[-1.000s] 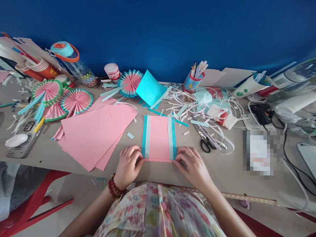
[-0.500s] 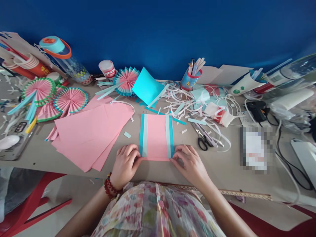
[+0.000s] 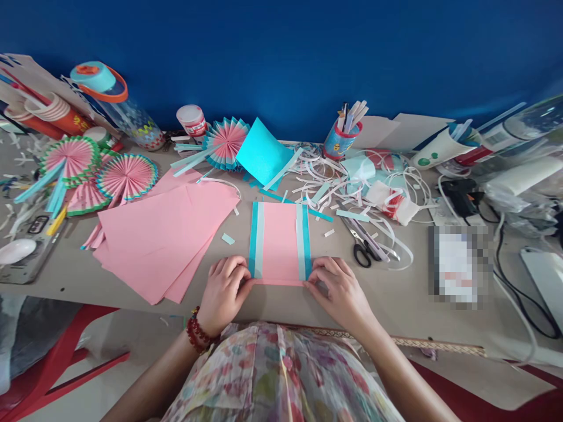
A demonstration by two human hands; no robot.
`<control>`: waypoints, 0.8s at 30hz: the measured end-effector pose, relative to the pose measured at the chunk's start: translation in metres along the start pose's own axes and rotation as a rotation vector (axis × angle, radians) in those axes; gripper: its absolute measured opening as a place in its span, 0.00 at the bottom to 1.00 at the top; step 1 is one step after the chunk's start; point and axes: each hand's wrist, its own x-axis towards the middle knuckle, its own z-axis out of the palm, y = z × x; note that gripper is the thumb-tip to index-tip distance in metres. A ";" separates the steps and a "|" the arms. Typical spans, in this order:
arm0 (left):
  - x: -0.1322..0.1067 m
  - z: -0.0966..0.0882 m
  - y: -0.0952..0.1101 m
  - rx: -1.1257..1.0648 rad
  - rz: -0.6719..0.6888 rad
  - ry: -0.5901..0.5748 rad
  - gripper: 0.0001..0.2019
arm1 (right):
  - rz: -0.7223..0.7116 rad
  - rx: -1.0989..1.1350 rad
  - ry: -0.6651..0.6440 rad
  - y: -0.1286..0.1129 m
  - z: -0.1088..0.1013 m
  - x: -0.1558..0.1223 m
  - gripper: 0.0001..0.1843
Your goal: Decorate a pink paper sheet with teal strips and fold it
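Note:
A pink sheet of paper (image 3: 280,243) lies flat before me, with blue and pale strips along its left and right sides. Its near edge is folded over in a narrow band. My left hand (image 3: 227,287) pinches the near left corner of this fold. At the near right corner, my right hand (image 3: 336,288) pinches the same fold between thumb and fingers. Larger pink sheets (image 3: 162,234) are stacked to the left of my left hand. Scissors (image 3: 362,249) with black handles lie beyond my right hand.
Pleated paper rosettes (image 3: 126,177) lie at the left. White and blue paper scraps (image 3: 316,187) are heaped behind the sheet, beside a bright blue paper (image 3: 264,153). A pen cup (image 3: 341,142) stands by the wall. A black glue gun (image 3: 460,196) and cables are at the right.
Almost nothing differs. Both hands stay at the near corners of the pink sheet, and the whole view has shifted very slightly.

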 end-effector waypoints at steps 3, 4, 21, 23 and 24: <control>0.001 -0.001 0.000 0.018 0.012 -0.005 0.10 | 0.002 -0.001 0.001 0.000 0.000 0.000 0.06; 0.001 -0.001 0.000 0.021 0.015 -0.005 0.09 | 0.003 -0.005 0.002 0.000 0.000 0.000 0.06; 0.003 -0.004 0.001 0.063 0.027 -0.023 0.09 | 0.005 -0.017 0.004 0.000 0.002 0.000 0.07; 0.004 -0.004 0.000 0.062 0.028 -0.025 0.09 | 0.005 -0.015 0.005 0.001 0.002 -0.001 0.06; 0.004 -0.004 0.000 0.058 0.029 -0.025 0.09 | 0.007 -0.010 0.003 0.001 0.002 -0.001 0.06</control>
